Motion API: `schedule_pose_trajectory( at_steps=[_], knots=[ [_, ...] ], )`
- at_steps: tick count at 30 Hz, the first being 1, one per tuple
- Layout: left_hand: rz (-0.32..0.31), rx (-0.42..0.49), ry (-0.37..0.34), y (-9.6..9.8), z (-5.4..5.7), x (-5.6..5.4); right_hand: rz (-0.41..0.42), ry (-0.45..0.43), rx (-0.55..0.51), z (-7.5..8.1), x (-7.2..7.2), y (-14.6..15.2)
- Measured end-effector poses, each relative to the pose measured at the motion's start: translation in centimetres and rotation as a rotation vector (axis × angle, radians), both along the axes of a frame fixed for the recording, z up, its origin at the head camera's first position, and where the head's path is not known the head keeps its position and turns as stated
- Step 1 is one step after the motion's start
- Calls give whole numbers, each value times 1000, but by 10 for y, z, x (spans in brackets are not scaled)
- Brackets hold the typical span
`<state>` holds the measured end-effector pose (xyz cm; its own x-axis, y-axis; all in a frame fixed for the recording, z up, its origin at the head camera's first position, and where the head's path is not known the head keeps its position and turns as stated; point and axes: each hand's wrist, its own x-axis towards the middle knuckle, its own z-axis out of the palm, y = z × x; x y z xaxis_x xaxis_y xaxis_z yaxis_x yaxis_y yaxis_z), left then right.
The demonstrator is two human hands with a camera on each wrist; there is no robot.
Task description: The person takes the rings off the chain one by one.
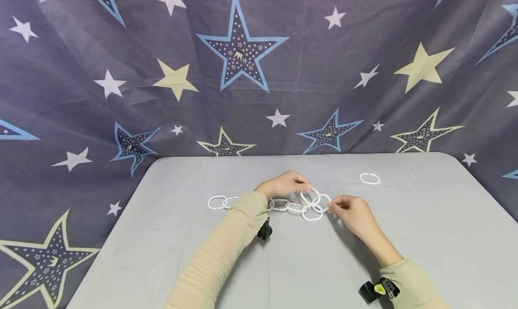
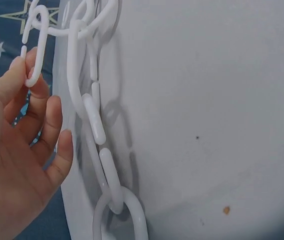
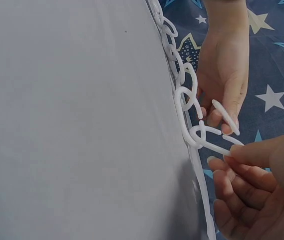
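A chain of white plastic oval links (image 1: 288,205) lies across the table. My left hand (image 1: 285,184) pinches a white link (image 2: 44,42) between thumb and index finger; the other fingers are loosely bent. A small gap shows in this link's side, near the fingertips. My right hand (image 1: 354,213) pinches the link at the chain's right end (image 3: 212,146), which also has a gap. In the left wrist view the two held links cross; whether they are joined I cannot tell. Another link hangs toward the front where the chain bunches between my hands.
A single loose white link (image 1: 370,183) lies farther back on the right of the grey-covered table (image 1: 162,255). Behind the table hangs a dark cloth (image 1: 283,93) printed with stars. My left forearm passes over part of the chain.
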<state>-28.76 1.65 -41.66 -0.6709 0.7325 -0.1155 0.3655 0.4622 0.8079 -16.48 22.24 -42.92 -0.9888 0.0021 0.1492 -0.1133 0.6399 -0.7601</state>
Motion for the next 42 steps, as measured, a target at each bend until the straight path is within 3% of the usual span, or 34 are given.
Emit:
schedule_pose_trajectory(
  at_steps=[10,22,31,36,42],
  knots=[
    [147,58,-9,3,3,0,6,-16,-4,-2,0,2],
    [274,97,17,13,3,2,-3,-61,0,-1,0,2],
    [473,54,61,25,6,4,6,-84,-19,-1,0,3],
    [500,76,35,33,9,5,-1,-89,-5,-1,0,4],
    [523,27,34,44,11,5,2,-90,3,-2,-1,4]
  ],
)
